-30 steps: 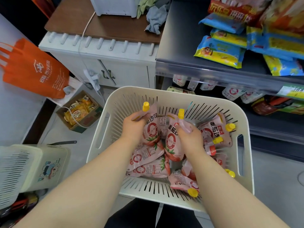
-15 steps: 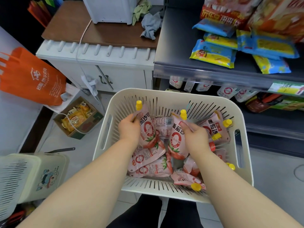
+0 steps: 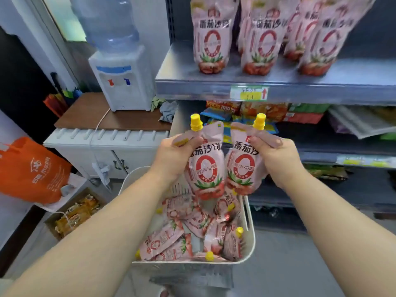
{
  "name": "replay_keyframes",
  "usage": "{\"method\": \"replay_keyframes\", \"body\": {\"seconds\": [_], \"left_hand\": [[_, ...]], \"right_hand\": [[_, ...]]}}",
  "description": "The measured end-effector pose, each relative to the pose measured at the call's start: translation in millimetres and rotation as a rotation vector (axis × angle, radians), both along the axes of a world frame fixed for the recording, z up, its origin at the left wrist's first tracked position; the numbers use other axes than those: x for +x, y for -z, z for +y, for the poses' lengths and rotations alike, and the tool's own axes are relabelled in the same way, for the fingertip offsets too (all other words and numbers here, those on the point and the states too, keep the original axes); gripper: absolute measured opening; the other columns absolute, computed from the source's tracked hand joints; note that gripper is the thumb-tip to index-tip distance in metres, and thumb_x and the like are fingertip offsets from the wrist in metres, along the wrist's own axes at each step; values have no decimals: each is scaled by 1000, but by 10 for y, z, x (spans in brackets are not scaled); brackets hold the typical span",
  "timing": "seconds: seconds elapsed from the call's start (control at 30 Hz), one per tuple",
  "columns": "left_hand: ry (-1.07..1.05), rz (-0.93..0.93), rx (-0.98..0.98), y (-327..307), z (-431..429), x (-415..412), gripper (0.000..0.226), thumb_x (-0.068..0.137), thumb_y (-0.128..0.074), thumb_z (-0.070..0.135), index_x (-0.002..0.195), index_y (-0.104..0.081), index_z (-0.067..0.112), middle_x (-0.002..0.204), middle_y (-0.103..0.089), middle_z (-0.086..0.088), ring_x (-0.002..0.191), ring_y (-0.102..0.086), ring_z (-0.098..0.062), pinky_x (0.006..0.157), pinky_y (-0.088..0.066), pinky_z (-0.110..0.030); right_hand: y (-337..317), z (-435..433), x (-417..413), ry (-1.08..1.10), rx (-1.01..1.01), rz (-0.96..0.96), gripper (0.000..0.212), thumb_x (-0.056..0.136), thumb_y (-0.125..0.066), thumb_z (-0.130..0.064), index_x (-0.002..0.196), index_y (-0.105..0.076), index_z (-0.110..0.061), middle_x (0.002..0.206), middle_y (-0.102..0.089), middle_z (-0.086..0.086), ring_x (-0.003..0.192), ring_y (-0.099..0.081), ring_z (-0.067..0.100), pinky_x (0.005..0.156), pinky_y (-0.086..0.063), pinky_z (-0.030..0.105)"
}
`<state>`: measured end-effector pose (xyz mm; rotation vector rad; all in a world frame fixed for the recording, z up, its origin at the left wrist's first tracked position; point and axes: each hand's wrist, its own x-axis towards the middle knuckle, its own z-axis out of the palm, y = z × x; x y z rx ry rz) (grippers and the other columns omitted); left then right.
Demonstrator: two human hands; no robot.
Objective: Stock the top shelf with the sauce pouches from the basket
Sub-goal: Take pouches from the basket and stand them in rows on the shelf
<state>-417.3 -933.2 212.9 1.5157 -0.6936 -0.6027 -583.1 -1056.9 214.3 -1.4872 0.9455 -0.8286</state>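
My left hand [image 3: 175,155] grips a pink sauce pouch [image 3: 206,168] with a yellow cap, held upright above the basket. My right hand [image 3: 276,157] grips a second pink pouch [image 3: 243,170] beside it, the two pouches touching. Both hang below the front edge of the top shelf [image 3: 192,84]. Several pink pouches [image 3: 211,39] stand upright in a row on that shelf. The white slotted basket [image 3: 249,243] sits below my arms with several more pouches [image 3: 162,243] lying loose inside.
A water dispenser [image 3: 122,78] stands on a brown-topped white cabinet [image 3: 90,116] at the left. An orange bag [image 3: 30,170] and a cardboard box of snacks [image 3: 72,213] lie lower left. Snack packets [image 3: 263,110] fill the shelf under the top one.
Both hands have lifted out of the basket, each carrying a pouch upward. My view has tilted up, bringing the top shelf and its standing pouches into sight.
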Motion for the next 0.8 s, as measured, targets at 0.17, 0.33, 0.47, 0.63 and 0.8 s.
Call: {"method": "replay_keyframes", "body": {"seconds": [0.17, 0.33, 0.47, 0.63, 0.8], "left_hand": [[164, 39, -147, -635, -333, -643, 10, 77, -73, 27, 87, -76, 24, 83, -75, -3, 80, -70, -21, 78, -57, -42], [314, 103, -247, -1034, -664, -1303, 11, 86, -61, 18, 90, -71, 15, 83, -74, -6, 78, -70, -21, 72, -59, -36], [372, 122, -277, -1110, -890, -1744, 13, 85, -61, 17, 93, -67, 10, 81, -75, -5, 75, -72, -19, 64, -57, -30], [445, 57, -232, -1168, -1141, -2173, 9, 83, -63, 20, 87, -69, 15, 83, -75, -5, 78, -71, -20, 73, -58, -36], [475, 1, -205, -1300, -1418, -2341, 11, 87, -63, 19, 91, -71, 13, 86, -75, -6, 78, -72, -19, 66, -58, -28]], "right_hand": [[-733, -226, -881, 2, -91, -175, 13, 88, -62, -11, 84, -72, -19, 80, -74, -2, 82, -70, 19, 71, -58, 33], [-1205, -412, -1789, -6, -71, -278, 12, 89, -61, -21, 96, -68, -14, 90, -75, 6, 83, -72, 26, 69, -59, 42], [-1374, -469, -2354, 24, -108, -273, 9, 87, -62, -22, 88, -67, -15, 83, -75, 5, 77, -73, 23, 63, -59, 37], [-1458, -548, -2819, 82, -139, -254, 10, 88, -62, -20, 83, -67, -13, 76, -75, 2, 69, -72, 19, 55, -58, 31], [-1490, -797, -2934, 114, -151, -205, 10, 86, -62, -21, 85, -67, -12, 78, -75, 3, 72, -73, 22, 59, -59, 34]]}}
